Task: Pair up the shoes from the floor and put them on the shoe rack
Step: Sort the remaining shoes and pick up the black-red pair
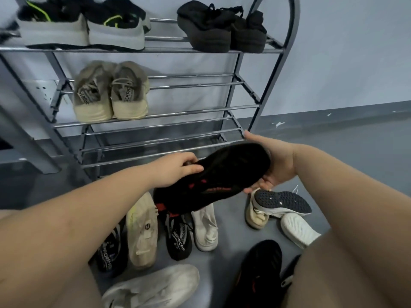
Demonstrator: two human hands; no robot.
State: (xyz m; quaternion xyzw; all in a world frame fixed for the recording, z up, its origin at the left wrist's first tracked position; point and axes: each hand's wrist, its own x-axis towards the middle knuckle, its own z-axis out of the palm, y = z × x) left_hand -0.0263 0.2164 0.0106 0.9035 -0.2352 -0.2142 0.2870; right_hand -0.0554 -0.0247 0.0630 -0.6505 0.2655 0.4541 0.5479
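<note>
Above the loose shoes (173, 232) on the floor (231, 221), both hands hold one black shoe (213, 176), sole up, before the shoe rack (242, 85). Left hand (175, 167) fingers curl over its edge; right hand (275, 161) cups the far end, fingers bent round it.

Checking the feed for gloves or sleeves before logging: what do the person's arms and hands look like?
Both forearms are bare, no sleeves in view. The left hand and right hand wear no gloves, and no rings, watch or wristbands show. The fingers are bare too.
</note>
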